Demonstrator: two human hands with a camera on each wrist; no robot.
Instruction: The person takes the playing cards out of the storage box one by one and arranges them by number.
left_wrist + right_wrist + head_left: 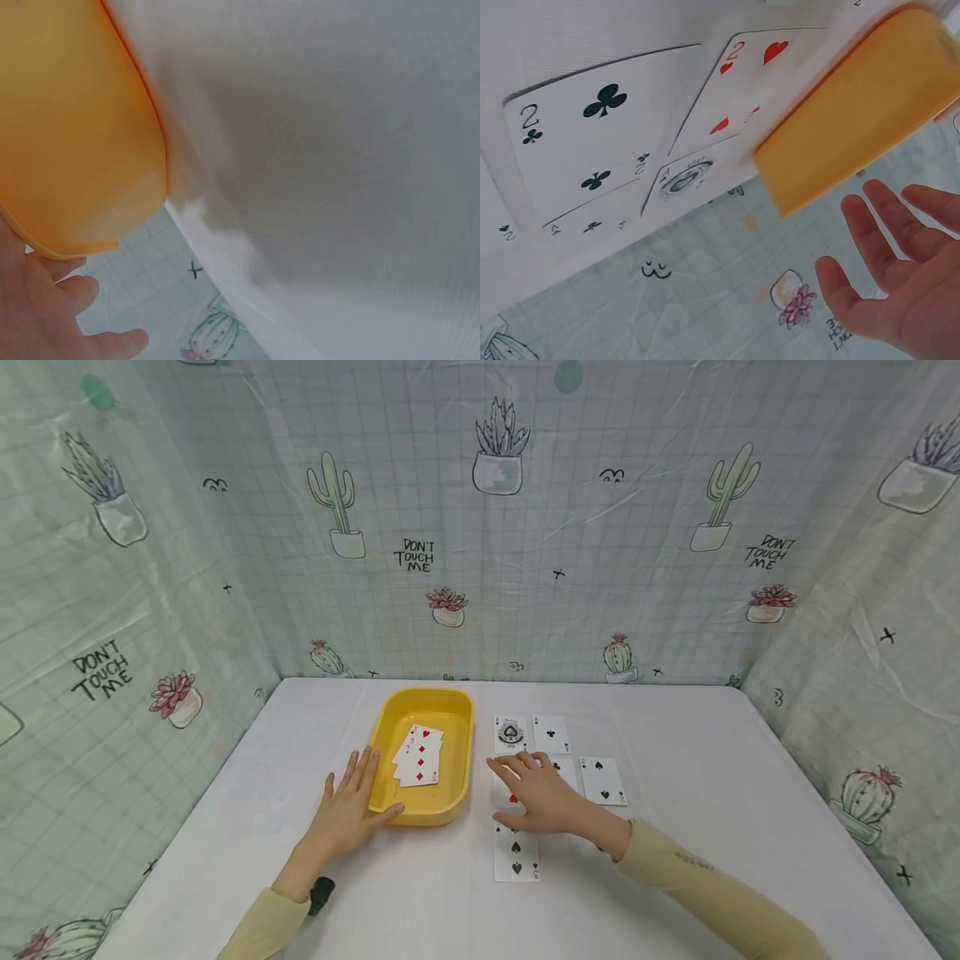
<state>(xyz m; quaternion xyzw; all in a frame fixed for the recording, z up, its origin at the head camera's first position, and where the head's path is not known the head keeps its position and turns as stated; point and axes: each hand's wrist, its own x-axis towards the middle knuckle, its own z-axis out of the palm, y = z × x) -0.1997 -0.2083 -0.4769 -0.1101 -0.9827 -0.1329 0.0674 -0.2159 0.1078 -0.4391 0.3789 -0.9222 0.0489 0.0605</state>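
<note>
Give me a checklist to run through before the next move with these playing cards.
1. Yellow, rounded rectangular tray flat on the white table: ok.
2. Left hand at the tray's left rim: ok.
3. Right hand free of cards: ok, none held.
4. White card with three red diamonds face up in the tray: ok.
5. Total cards in the tray: cannot tell, they overlap.
6. White card with two red hearts fully visible in the head view: not ok, the right hand partly covers it.
</note>
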